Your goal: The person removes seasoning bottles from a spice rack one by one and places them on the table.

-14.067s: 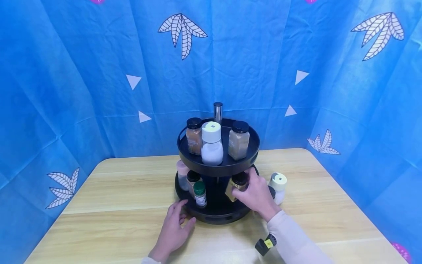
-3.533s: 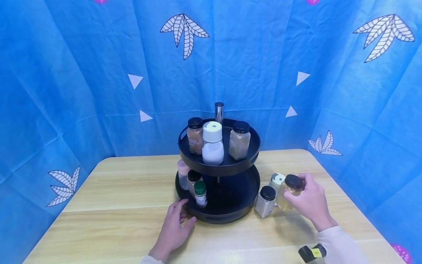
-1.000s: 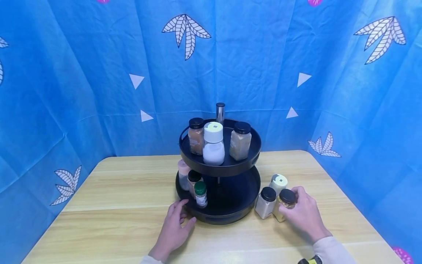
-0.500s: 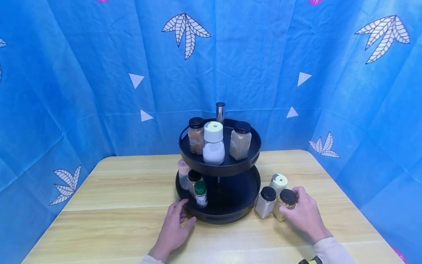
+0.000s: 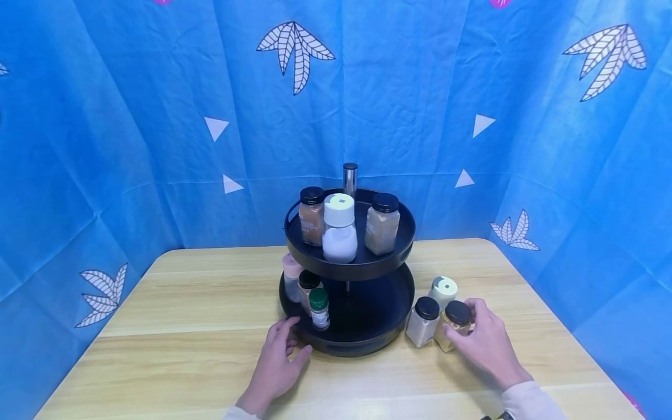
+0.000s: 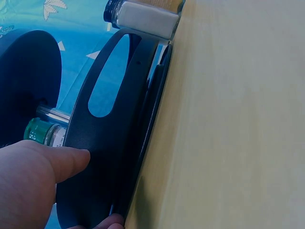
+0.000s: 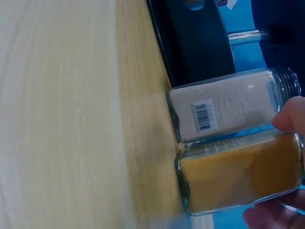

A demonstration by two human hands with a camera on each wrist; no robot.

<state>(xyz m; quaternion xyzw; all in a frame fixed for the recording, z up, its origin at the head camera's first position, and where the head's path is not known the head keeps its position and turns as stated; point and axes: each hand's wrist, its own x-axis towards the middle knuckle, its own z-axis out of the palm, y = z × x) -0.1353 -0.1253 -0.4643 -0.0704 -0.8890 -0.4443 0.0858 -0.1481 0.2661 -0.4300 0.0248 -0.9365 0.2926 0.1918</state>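
A square-sided clear glass jar of mustard-yellow powder [image 7: 233,174] with a round black lid stands on the pale wood-grain table [image 5: 184,326], right beside a matching glass jar of pale powder [image 5: 422,328], whose barcode label faces the right wrist camera. Behind the two is a white-capped bottle [image 5: 443,293]. Smooth matte-black round trays, upper [image 5: 352,270] and lower [image 5: 373,303], share a shiny metal post [image 5: 350,179]; glass jars and capped bottles stand on both, including a small green-capped bottle [image 5: 319,312] on the lower. Creased blue cloth [image 5: 131,87] hangs around the table.

The right hand [image 5: 485,344] pinches the yellow jar near its lid, thumb on one side, fingers on the other. The left hand [image 5: 275,364] rests at the lower tray's near-left wall, fingers relaxed, thumb spread apart.
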